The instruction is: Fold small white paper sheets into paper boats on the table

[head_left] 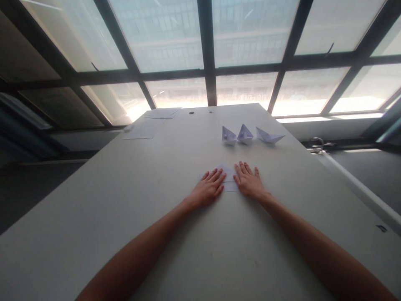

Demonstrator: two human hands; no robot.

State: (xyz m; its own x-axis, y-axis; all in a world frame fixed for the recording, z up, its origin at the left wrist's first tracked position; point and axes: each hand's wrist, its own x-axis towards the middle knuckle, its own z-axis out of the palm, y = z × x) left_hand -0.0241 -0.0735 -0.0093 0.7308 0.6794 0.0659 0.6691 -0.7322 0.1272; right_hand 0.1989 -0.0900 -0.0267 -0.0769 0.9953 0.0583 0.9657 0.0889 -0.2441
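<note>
A folded sheet of white paper [230, 184] lies flat on the white table, with a straight crease or edge running across it. My left hand [210, 186] rests flat on its left part, fingers stretched out and pointing away from me. On its right part lies my right hand [248, 179], palm down with the fingers spread. Both hands cover much of the paper, so its full outline is hidden. Beyond them stand three folded paper boats: a left one [228, 136], a middle one [244, 134] and a wider right one [269, 136].
Loose white paper sheets [142, 128] lie at the table's far left. Two small dark marks or holes show near the far edge of the table [150, 163]. Large windows [169, 37] rise behind it. A white pole [360, 188] runs along the right side.
</note>
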